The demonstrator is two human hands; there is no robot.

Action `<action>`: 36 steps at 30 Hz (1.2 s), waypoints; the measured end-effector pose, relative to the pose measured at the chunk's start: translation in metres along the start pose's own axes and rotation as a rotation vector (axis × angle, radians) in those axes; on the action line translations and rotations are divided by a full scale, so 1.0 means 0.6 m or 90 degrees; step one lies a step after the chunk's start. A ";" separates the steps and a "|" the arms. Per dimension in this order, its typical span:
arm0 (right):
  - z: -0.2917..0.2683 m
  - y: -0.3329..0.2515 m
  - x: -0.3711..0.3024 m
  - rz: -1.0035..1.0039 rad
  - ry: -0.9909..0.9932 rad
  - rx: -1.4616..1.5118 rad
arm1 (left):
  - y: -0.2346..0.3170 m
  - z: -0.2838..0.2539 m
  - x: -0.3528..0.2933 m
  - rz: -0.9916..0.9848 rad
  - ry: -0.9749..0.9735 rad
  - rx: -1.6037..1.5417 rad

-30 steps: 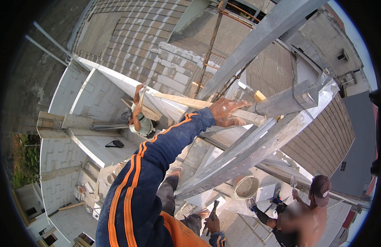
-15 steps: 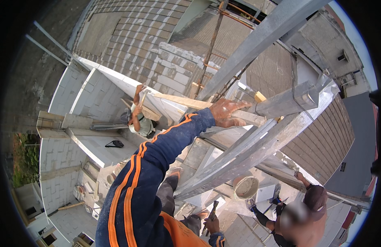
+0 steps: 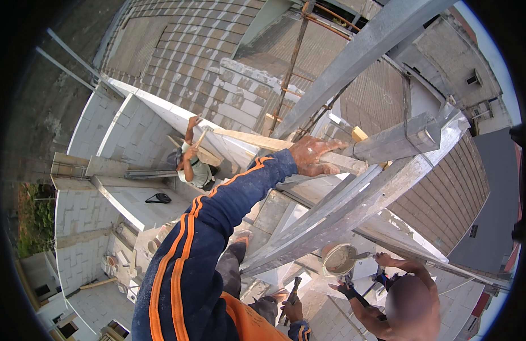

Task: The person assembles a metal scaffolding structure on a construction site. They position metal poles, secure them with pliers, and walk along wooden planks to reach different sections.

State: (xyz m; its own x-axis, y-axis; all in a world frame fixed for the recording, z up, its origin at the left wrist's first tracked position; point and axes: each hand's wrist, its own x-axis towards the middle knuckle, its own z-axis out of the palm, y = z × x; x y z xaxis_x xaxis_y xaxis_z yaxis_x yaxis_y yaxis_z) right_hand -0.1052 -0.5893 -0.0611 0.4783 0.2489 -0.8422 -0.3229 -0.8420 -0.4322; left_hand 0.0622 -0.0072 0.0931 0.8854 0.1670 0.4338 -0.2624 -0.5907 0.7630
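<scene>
My left hand point(image 3: 314, 157), at the end of the outstretched navy sleeve with orange stripes, is closed around a pale wooden batten point(image 3: 351, 163). The batten's end lies close to a grey metal channel point(image 3: 396, 140) bound with wire. Below, near my legs, my right hand point(image 3: 292, 311) is wrapped round the handle of a hammer point(image 3: 296, 286), its dark head pointing up. A long metal beam point(image 3: 354, 213) slants past just right of my left arm.
Another steel beam point(image 3: 359, 68) rises at upper right. One co-worker point(image 3: 197, 170) stands among white block walls point(image 3: 135, 128) at left. At lower right, another co-worker point(image 3: 413, 304) reaches with a trowel point(image 3: 362, 256) to a mortar bucket point(image 3: 338, 259). A tiled roof point(image 3: 186, 51) lies beyond.
The lower-right co-worker has leaned over and stretched both arms toward the bucket, with a trowel now at its rim. My own hands stay where they were.
</scene>
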 end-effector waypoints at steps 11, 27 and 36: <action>-0.003 0.015 0.007 -0.007 0.002 -0.014 | 0.003 -0.001 0.001 0.012 0.007 -0.002; 0.000 -0.011 -0.009 0.035 -0.003 0.012 | 0.008 -0.007 0.003 -0.008 -0.015 -0.002; 0.004 0.027 0.003 -0.015 0.017 -0.006 | 0.018 -0.010 0.001 -0.026 -0.006 0.028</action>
State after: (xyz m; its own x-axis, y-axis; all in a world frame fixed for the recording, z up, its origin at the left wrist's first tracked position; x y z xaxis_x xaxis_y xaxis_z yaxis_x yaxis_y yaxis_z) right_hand -0.1116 -0.6012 -0.0704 0.5068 0.2561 -0.8232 -0.3039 -0.8405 -0.4486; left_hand 0.0577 -0.0085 0.1045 0.8987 0.1842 0.3979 -0.2089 -0.6179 0.7580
